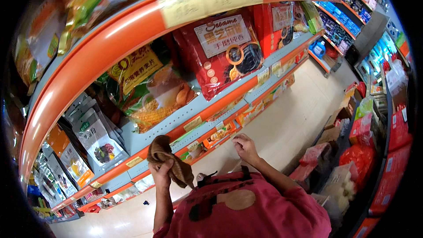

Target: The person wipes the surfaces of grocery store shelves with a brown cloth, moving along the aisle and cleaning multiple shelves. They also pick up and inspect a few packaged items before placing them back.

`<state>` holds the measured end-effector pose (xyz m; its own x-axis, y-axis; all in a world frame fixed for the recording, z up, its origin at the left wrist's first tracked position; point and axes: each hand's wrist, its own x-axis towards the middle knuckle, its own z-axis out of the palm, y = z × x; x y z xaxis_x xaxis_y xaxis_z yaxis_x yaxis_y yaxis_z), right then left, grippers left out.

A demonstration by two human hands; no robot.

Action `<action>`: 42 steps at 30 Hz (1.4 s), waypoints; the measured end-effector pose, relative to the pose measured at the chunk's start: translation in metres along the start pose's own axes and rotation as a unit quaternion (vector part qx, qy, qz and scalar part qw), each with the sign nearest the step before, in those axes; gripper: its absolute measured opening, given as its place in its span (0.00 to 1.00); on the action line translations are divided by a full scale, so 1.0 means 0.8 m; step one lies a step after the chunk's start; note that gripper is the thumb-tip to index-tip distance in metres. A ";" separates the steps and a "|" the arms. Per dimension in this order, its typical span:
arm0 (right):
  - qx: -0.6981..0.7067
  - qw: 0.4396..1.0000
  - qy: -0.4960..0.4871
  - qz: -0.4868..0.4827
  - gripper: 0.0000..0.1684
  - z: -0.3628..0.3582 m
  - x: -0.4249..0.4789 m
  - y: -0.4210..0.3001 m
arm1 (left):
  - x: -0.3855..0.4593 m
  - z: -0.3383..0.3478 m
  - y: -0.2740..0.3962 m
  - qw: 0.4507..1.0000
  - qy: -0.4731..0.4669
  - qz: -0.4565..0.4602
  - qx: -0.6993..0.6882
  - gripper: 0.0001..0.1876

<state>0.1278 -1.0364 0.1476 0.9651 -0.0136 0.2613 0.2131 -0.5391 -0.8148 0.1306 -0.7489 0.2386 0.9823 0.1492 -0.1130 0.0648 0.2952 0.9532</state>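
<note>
A crumpled brown cloth point(180, 168) is gripped in my left hand point(162, 173), just in front of the orange-edged shelf unit. My right hand point(246, 147) hangs over the aisle floor with loosely bent fingers, and nothing is visible in it. On the grey shelf point(165, 120) ahead lie a green bag of cereal point(155, 89) and a red bag of black sesame powder point(221, 53). Grey-white pouches point(99, 142) stand farther left on that shelf.
An orange shelf lip point(109, 29) with yellow paper labels point(211, 3) curves across above the bags. Packets point(219, 135) sit on a lower shelf. Behind my right arm, boxes and a red plastic bag point(357, 158) line the pale tiled floor point(297, 102). Another stocked shelf point(340, 23) stands at upper right.
</note>
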 end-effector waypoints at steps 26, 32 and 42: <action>0.266 0.961 -0.064 0.040 0.52 -0.186 0.350 0.102 | 0.141 0.275 0.003 0.950 0.130 0.072 -0.276 0.15; 0.384 0.907 -0.155 0.078 0.46 -0.195 0.367 0.085 | 0.172 0.272 -0.014 0.964 0.131 0.041 -0.228 0.12; 0.400 0.906 -0.089 0.109 0.40 -0.170 0.389 0.079 | 0.183 0.259 -0.020 0.955 0.130 0.049 -0.264 0.09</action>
<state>0.4213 -1.1895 0.2476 0.9916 0.1275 0.0206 -0.0112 0.2440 -0.9697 0.3100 -0.9274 0.2645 0.8981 0.4087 -0.1621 -0.1893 0.6921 0.6965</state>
